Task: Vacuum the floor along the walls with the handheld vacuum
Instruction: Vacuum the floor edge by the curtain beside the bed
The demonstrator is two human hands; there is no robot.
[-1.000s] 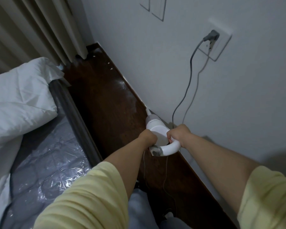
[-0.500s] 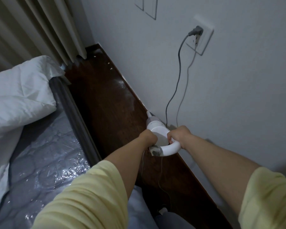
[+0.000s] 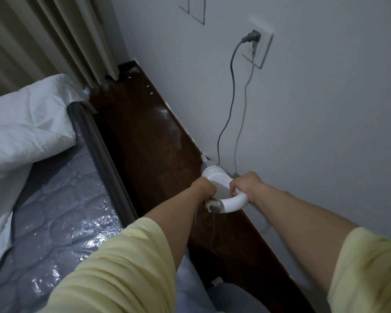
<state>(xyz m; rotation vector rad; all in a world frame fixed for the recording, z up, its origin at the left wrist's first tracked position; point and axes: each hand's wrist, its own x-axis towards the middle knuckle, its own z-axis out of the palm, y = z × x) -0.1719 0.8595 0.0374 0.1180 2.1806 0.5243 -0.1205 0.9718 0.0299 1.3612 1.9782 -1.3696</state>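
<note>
While both arms in pale yellow sleeves (image 3: 122, 263) reach forward from the 6 o'clock edge, the left hand (image 3: 202, 190) curls round the near left end of the handheld vacuum (image 3: 215, 177), and the right hand (image 3: 246, 184) wraps its fingers over the right side of the white loop handle (image 3: 234, 203), so each grip is closed on the tool. A thin white cord (image 3: 213, 231) hangs from the handle's near end. The vacuum lies low on the dark wooden floor (image 3: 145, 136), tight against the wall (image 3: 325, 132); its long axis runs from the handle toward 11 o'clock, nozzle (image 3: 204, 158) leading along the skirting. At 9 o'clock sits a plastic-wrapped mattress (image 3: 59, 211) under a white duvet (image 3: 27, 123). Farther off, pale specks (image 3: 150, 89) dot the floor, a grey cable (image 3: 229, 105) climbs to a wall socket (image 3: 257, 46) at 1 o'clock, and beige curtains (image 3: 54, 35) hang at 11 o'clock.
</note>
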